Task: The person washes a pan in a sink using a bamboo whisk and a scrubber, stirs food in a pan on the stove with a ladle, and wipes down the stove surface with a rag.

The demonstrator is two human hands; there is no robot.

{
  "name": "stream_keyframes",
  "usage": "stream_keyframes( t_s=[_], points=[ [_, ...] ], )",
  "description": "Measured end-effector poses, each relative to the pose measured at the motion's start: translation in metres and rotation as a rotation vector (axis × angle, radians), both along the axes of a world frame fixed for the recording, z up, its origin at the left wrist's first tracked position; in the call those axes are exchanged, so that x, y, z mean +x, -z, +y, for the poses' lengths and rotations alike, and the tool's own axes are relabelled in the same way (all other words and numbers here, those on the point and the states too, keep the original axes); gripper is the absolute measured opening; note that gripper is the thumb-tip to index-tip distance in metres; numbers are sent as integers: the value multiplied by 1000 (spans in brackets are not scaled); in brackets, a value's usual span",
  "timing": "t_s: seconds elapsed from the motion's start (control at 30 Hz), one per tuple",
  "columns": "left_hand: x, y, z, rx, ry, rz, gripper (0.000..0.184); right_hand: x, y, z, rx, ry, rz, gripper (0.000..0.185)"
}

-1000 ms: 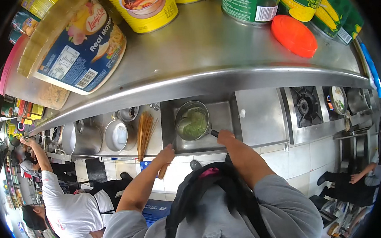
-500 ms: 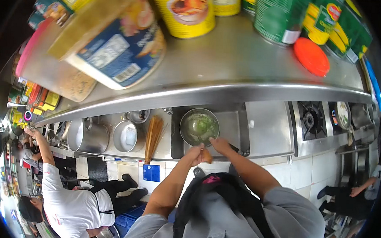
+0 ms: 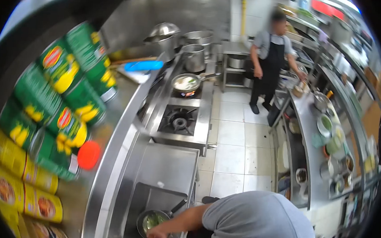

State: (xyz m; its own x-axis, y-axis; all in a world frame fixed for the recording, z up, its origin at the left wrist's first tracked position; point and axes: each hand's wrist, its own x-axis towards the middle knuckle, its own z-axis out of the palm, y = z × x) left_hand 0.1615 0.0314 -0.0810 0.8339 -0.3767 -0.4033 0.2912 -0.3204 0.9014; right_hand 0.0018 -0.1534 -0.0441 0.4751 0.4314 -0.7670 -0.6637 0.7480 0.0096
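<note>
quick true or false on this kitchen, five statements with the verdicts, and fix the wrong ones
1. The pan of green food sits in the sink. True.
2. The right hand grips the pan's black handle. False: it is near the pan's rim, apart from the handle.
3. A red lid lies beside green cans. True.
4. The burner nearest the sink has a pot on it. False: it is bare; the next one along holds a pan of whitish food.
5. The co-worker across the aisle wears a black apron. True.
</note>
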Motion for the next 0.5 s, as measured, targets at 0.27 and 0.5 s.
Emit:
stream_keyframes(
  t_s=[0.27,0.5],
  points=[
    [-62,-50,-54,234,235,-122,40,114,66,63,20,372,233,18],
    [-84,-60,-76,221,408,-161,41,137,81,88,291,912,-19,9]
  ],
)
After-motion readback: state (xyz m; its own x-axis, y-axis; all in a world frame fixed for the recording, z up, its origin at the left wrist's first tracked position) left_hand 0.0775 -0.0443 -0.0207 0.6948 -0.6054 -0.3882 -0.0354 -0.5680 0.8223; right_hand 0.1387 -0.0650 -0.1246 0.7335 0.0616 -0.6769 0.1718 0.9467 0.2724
